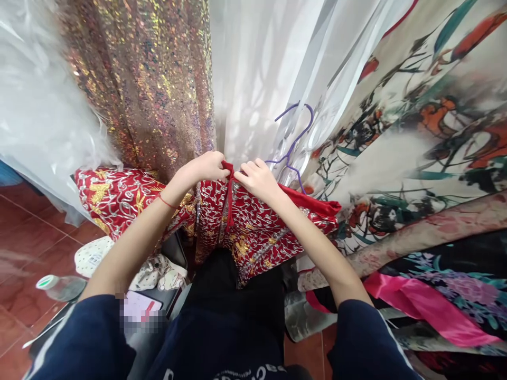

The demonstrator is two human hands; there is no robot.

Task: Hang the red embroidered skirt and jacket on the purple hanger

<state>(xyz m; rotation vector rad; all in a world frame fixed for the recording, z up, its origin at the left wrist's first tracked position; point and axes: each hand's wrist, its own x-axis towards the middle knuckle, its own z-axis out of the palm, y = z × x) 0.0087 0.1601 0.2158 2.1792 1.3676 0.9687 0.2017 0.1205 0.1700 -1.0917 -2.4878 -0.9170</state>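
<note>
A red garment with gold and silver embroidery (pixel 253 227) hangs in front of me, spread between both arms. My left hand (pixel 206 166) is closed on the left side of its red collar edge. My right hand (pixel 259 179) pinches the collar just to the right, fingers pressed together on the red trim. The two hands nearly touch at the neckline. A purple hanger (pixel 295 142) sits right behind my right hand, against white plastic covers. A thin red string circles my left wrist.
Sequined gold fabric (pixel 154 79) and white plastic garment covers (pixel 261 68) hang behind. Printed floral cloths (pixel 415 137) and a pink ribbon (pixel 420 303) pile up on the right. At lower left on the red tiled floor lie a plastic bottle (pixel 59 286), a white hat (pixel 93 256) and a phone.
</note>
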